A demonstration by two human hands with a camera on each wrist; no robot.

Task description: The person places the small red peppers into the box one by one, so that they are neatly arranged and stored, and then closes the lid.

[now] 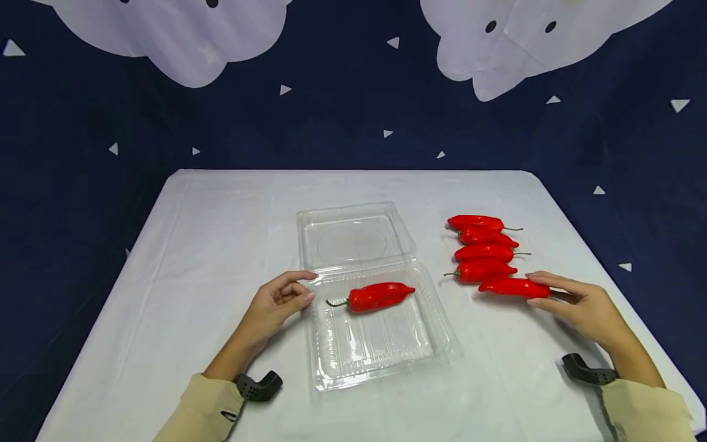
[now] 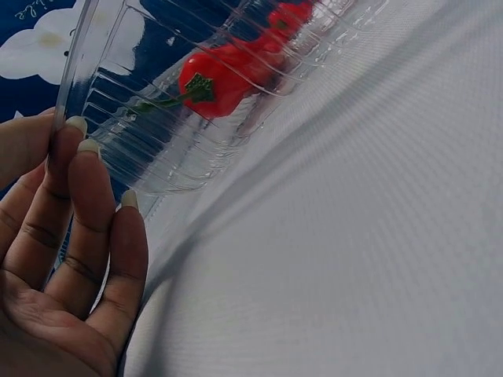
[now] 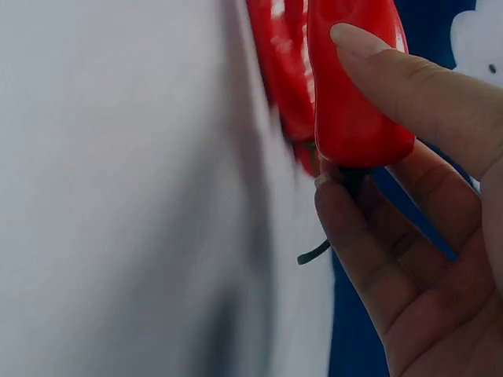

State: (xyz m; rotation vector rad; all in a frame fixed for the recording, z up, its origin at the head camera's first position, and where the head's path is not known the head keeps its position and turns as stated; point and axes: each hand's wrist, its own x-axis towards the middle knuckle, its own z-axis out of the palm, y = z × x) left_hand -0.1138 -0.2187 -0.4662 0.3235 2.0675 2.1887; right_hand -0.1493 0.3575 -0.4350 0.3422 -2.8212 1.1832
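A clear plastic clamshell box (image 1: 381, 362) lies unfolded on the table, its lid hinged back on the far side. One red chili pepper (image 1: 381, 297) rests inside the near half, its green stem toward the left. My left hand (image 1: 278, 299) pinches the box's left rim near the hinge between thumb and fingers; the left wrist view shows the rim (image 2: 72, 71) there. At the right, my right hand (image 1: 585, 304) grips another red chili pepper (image 1: 510, 286) by its stem end, thumb on one side and fingers on the other. Its curved stem (image 3: 314, 253) shows below the fingers.
Several more red chili peppers (image 1: 483, 252) lie in a column just beyond the right hand, stems pointing both ways. A white cloth covers the table (image 1: 221, 227). Behind it hangs a dark blue curtain (image 1: 331, 123) with clouds and small triangles.
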